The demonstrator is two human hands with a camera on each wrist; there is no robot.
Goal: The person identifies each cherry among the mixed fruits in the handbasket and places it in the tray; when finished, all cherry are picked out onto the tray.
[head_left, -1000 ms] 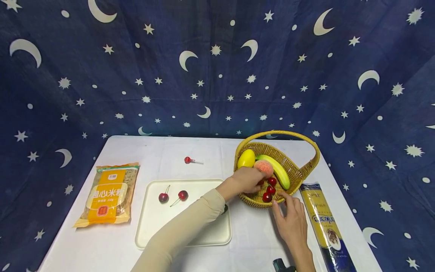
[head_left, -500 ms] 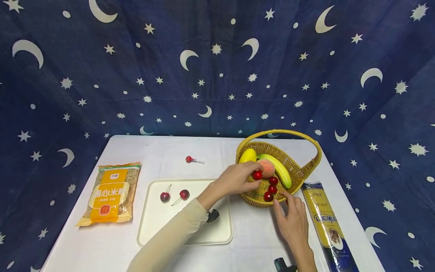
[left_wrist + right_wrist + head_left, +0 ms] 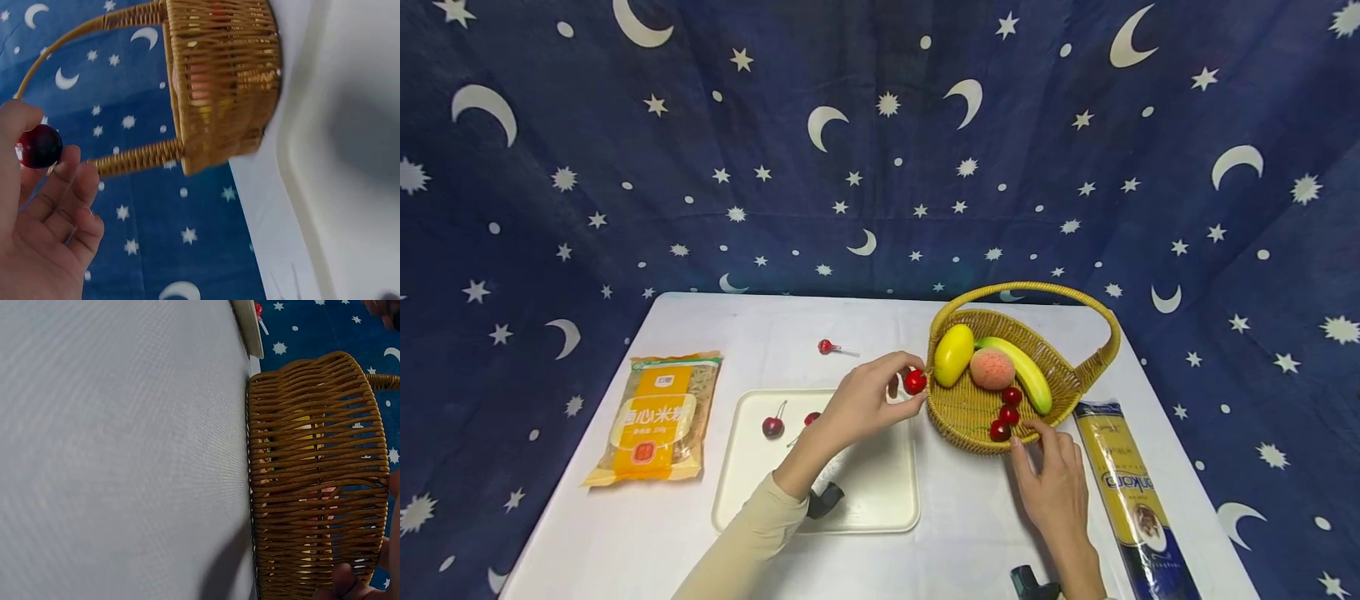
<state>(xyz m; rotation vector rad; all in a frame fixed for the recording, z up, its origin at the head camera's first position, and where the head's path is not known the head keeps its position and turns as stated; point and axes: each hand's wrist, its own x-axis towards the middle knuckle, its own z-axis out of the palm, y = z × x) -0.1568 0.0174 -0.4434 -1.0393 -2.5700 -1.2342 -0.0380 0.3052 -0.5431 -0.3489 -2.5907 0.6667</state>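
Observation:
My left hand (image 3: 861, 404) pinches a dark red cherry (image 3: 914, 382) between thumb and fingers, just left of the wicker basket (image 3: 953, 435). In the left wrist view the cherry (image 3: 39, 147) shows between thumb and fingertips. At the basket's front right rim, my right hand (image 3: 1054, 483) grips the edge; in the right wrist view the thumb lies on the outer wicker wall (image 3: 312, 456). Inside the basket lie a yellow oval fruit (image 3: 953, 356), a peach (image 3: 992, 369), a banana (image 3: 1026, 375) and three cherries (image 3: 1009, 414).
A cream tray (image 3: 880, 512) under the left forearm bears two cherries, one (image 3: 772, 427) in plain view, another (image 3: 812, 417) partly behind the hand. A red lollipop (image 3: 826, 347) lies behind it. A noodle packet (image 3: 651, 417) lies left, a long pasta packet (image 3: 1131, 500) right.
My left hand has lifted the cherry out of the basket and carried it left past the rim. The right hand keeps its hold on the basket's edge.

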